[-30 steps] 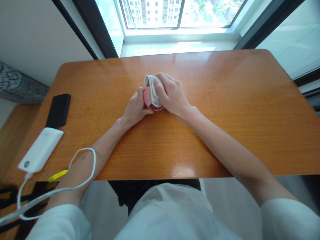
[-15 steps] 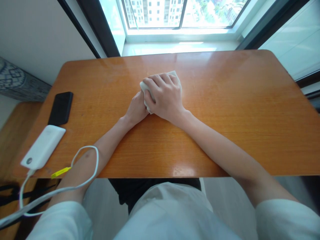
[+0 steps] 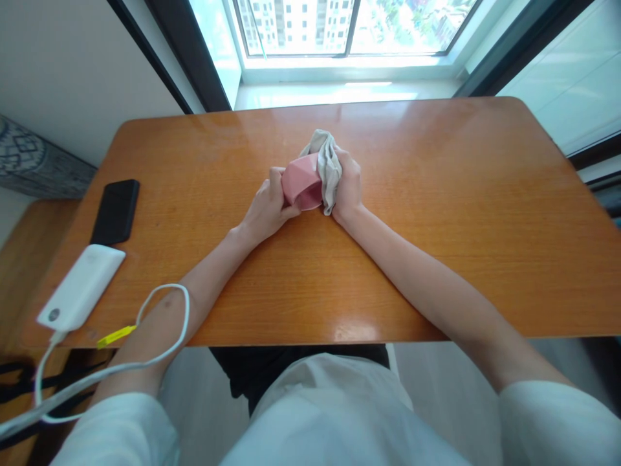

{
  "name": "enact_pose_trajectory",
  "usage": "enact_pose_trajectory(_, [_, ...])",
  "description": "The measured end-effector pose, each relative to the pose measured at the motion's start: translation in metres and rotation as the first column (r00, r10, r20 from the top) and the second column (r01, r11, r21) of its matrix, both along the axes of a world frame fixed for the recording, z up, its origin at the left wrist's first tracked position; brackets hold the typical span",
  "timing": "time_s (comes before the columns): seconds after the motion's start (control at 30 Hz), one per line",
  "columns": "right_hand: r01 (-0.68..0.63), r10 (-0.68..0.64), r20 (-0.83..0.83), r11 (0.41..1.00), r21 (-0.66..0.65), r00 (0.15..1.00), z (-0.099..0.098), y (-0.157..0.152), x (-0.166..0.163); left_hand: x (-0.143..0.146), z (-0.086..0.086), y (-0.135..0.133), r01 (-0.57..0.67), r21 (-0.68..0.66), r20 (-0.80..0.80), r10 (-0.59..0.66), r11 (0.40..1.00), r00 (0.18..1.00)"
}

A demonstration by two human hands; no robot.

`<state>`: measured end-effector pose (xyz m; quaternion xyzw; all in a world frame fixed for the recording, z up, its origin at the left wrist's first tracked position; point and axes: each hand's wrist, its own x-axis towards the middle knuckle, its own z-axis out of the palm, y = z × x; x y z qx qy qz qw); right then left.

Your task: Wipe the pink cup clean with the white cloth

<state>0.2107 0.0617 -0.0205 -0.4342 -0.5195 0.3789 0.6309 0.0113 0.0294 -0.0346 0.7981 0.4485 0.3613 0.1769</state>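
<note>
A pink faceted cup (image 3: pixel 301 184) lies tilted on its side in the middle of the orange wooden table (image 3: pixel 436 213). My left hand (image 3: pixel 266 210) grips its left side, fingers curled round it. My right hand (image 3: pixel 347 188) is closed on a crumpled grey-white cloth (image 3: pixel 327 162) and presses it against the cup's right side. The cloth bunches up above and over the cup's far edge.
A black phone (image 3: pixel 115 211) lies flat at the table's left edge. A white power bank (image 3: pixel 80 287) sits nearer the front left corner, its white cable (image 3: pixel 160 336) looping over my left forearm. A window and sill run behind the table.
My right hand, which lay over the top and hid the cup, has swung to the cup's right side with the cloth. The pink cup shows again, turned in my left hand.
</note>
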Motion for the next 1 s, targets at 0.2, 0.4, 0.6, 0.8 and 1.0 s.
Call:
enact_pose_trajectory(0.2, [0.034, -0.059, 0.261, 0.994, 0.100, 0.963, 0.027, -0.024, 0.002, -0.002, -0.002, 0.000, 0.022, 0.048, -0.034, -0.021, 0.999, 0.999])
enact_pose_trajectory(0.4, [-0.071, -0.148, 0.776, 0.968, 0.241, 0.612, 0.072, -0.052, 0.002, -0.002, -0.002, 0.001, 0.030, 0.067, -0.135, -0.020, 0.997, 0.991])
enact_pose_trajectory(0.6, [-0.213, -0.136, 0.896, 0.946, 0.244, 0.423, 0.081, -0.073, -0.021, 0.004, 0.002, -0.001, 0.011, 0.100, -0.166, 0.006, 0.995, 0.986])
enact_pose_trajectory(0.8, [-0.208, -0.139, 0.922, 0.952, 0.225, 0.362, 0.078, -0.080, -0.035, 0.005, 0.001, -0.003, -0.031, 0.095, -0.197, 0.049, 0.995, 0.979])
enact_pose_trajectory(1.0, [-0.121, -0.132, 0.786, 0.960, 0.253, 0.604, 0.076, -0.046, -0.008, 0.011, 0.005, 0.000, 0.008, 0.085, -0.125, 0.002, 0.996, 0.992])
